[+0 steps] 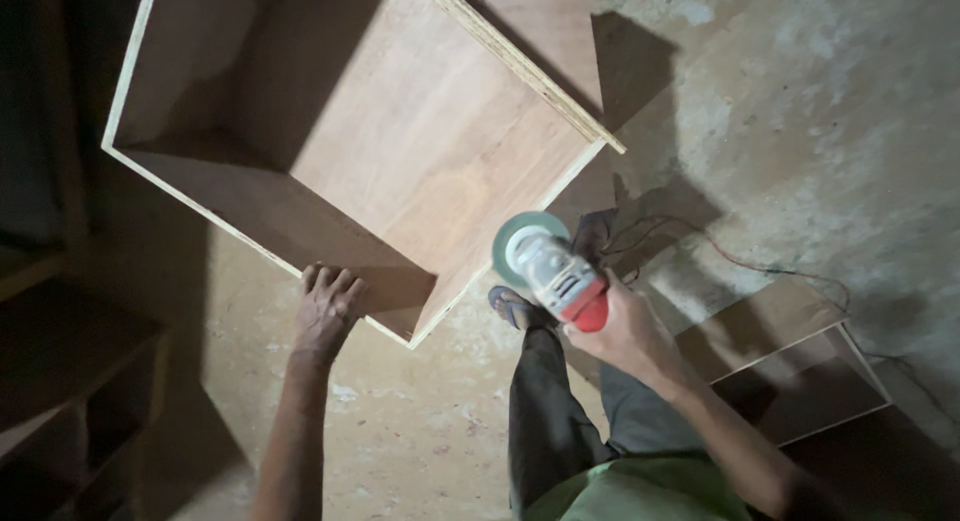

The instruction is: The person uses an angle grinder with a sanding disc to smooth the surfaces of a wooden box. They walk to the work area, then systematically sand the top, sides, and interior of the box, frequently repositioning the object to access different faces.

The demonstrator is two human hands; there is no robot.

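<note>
With the left hand (325,306) pressed fingers-together on the plywood box's (400,151) front edge, the right hand (620,331), clamped around the angle grinder (550,271), should probably meet the near corner squarely.

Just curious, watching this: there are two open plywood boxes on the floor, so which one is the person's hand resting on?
The large plywood box at upper left: the left hand rests on its near edge. The smaller box lies untouched at right, beyond the right hand holding the grinder.

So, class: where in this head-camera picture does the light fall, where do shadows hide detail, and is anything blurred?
Head view: light falls brightest on the concrete floor at upper right and the plywood box; the left edge sinks into deep shadow; the box throws a hard shadow rightward; the grinder in the right hand looks slightly soft; the left hand is dim but readable.
</note>
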